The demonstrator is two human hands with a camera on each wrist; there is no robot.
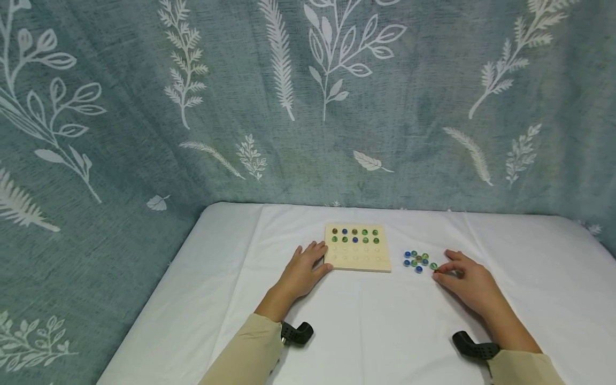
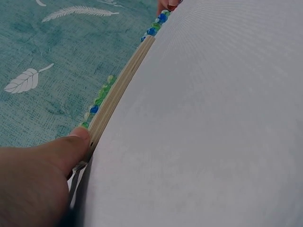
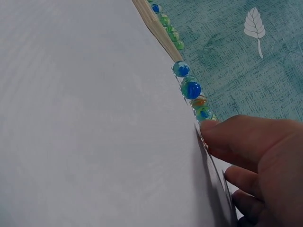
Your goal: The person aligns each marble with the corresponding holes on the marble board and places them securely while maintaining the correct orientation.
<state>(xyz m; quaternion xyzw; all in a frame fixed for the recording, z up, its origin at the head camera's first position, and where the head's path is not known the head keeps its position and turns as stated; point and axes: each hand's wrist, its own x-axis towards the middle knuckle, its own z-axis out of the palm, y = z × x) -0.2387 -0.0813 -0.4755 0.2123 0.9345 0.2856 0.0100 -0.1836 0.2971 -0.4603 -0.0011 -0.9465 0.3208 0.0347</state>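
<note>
A pale wooden board (image 1: 358, 266) with rows of round hollows lies on the white cloth. Its two far rows hold green, blue and brown glass marbles (image 1: 355, 240); the near rows show bare hollows. My left hand (image 1: 299, 271) rests at the board's left side, fingers extended along that edge and thumb touching the near left corner. To the right of the board lies a loose cluster of marbles (image 1: 414, 263), mostly blue and green. Beside it, my right hand (image 1: 469, 283) pinches a reddish-brown marble (image 1: 436, 271) between thumb and finger, mostly hidden by the fingertips.
A white cloth (image 1: 375, 326) covers the table. Behind and to the left hangs a blue-green curtain (image 1: 298, 160) with white leaf prints. Black straps with mounts sit on both wrists.
</note>
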